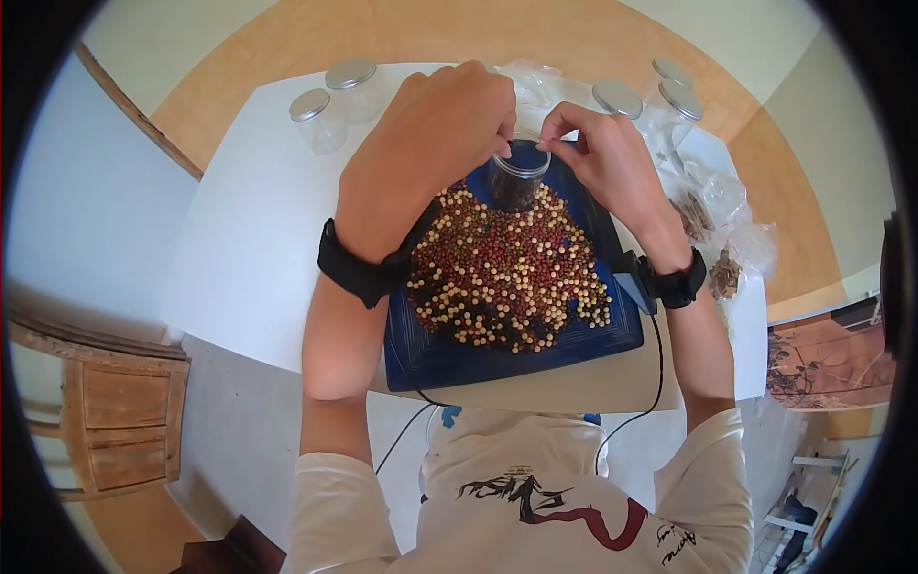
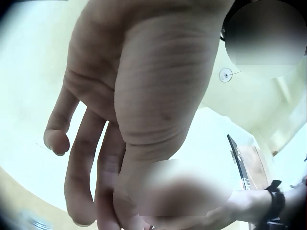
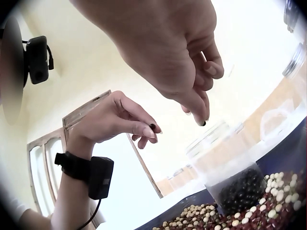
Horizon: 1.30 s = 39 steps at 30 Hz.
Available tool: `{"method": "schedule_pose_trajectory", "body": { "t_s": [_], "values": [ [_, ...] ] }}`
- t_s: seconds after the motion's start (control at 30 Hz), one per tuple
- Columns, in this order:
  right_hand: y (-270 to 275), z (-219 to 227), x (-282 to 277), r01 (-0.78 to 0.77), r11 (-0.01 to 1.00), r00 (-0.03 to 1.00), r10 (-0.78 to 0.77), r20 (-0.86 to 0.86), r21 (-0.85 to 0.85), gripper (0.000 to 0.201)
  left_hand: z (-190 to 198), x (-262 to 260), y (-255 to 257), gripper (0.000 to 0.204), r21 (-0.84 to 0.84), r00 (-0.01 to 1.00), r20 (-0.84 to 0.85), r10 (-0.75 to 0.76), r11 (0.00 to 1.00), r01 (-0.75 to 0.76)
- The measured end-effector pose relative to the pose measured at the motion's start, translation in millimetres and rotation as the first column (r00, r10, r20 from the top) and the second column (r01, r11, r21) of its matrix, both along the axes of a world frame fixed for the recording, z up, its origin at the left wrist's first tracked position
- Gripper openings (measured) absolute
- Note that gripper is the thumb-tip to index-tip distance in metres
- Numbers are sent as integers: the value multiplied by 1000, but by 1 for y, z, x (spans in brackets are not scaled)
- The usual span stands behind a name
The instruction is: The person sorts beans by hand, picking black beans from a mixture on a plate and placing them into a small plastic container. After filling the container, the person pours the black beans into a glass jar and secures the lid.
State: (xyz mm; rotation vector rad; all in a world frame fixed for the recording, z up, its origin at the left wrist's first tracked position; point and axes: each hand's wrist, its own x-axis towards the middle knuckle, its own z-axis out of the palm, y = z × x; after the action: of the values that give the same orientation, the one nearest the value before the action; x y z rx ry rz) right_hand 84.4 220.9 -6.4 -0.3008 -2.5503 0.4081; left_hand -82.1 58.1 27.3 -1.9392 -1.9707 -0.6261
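Over the open jar (image 1: 517,175), at the far end of the blue tray (image 1: 430,354), both hands meet above its mouth. From the head view the left hand (image 1: 435,143) covers much of the jar's near rim, its fingertips bunched at the rim, while the right hand (image 1: 602,158) comes in from the other side with thumb and forefinger pressed together; what they hold is too small to see there. The right wrist view settles it: the left hand (image 3: 117,120) pinches a single dark bean (image 3: 152,126) between thumb and forefinger, and the right hand (image 3: 177,52) pinches another dark bean (image 3: 203,123) at its fingertips, just above the jar (image 3: 230,167). That view also shows the jar partly filled with dark beans, which the head view shows only as a dark mass through the clear wall. The left wrist view gives little beyond the underside of the left hand (image 2: 129,115), its outer fingers (image 2: 57,129) hanging fairly straight, the pinch itself blurred.

Mixed beans (image 1: 507,273), red, cream and dark, lie heaped on the tray, right up against the jar's base. The tray sits on a white table (image 1: 258,239). Lidded empty jars (image 1: 330,105) stand at the far left of the table, more lidded jars (image 1: 650,96) at the far right, and clear bags (image 1: 727,230) lie along the right edge.
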Motion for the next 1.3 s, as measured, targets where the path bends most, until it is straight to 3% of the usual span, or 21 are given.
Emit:
{"method": "schedule_pose_trajectory", "body": {
  "t_s": [0.33,0.4,0.5,0.63,0.73,0.8,0.83,0.93,1.0,1.07,1.3],
  "values": [
    [-3,6,0,-8,996,999,4,45,92,11,-13,-3,15,11,35,999,-37,18,999,-17],
    [-4,9,0,22,996,993,-32,116,84,11,-12,-3,16,11,-52,997,-44,58,997,-60],
    [-2,7,2,-12,999,998,9,66,50,12,-9,1,16,12,-105,996,-28,88,990,-90],
    [-3,20,20,-73,997,996,74,57,-21,13,-15,3,15,12,-25,997,-41,62,998,-63],
    [-11,24,42,-39,989,976,68,206,-140,14,-17,3,22,12,-35,996,-52,67,997,-69],
    [-7,13,57,-158,976,944,195,267,-152,14,-19,2,24,12,-41,994,-78,80,996,-84],
    [-6,5,64,-151,977,944,188,270,-152,14,-19,2,23,12,-40,994,-75,73,996,-77],
    [-6,-17,85,-232,946,835,312,453,-225,16,-14,2,22,12,-67,994,-68,84,994,-89],
    [-11,-25,97,-206,957,828,281,486,-202,16,-9,2,21,12,-155,995,-32,95,983,-99],
    [-11,-25,101,-161,961,788,262,558,-224,16,-9,1,20,12,-144,995,-34,97,984,-101],
    [-17,-21,118,-89,932,766,290,574,-352,18,-13,3,19,11,-90,997,-4,75,993,-75]
  ]
}}
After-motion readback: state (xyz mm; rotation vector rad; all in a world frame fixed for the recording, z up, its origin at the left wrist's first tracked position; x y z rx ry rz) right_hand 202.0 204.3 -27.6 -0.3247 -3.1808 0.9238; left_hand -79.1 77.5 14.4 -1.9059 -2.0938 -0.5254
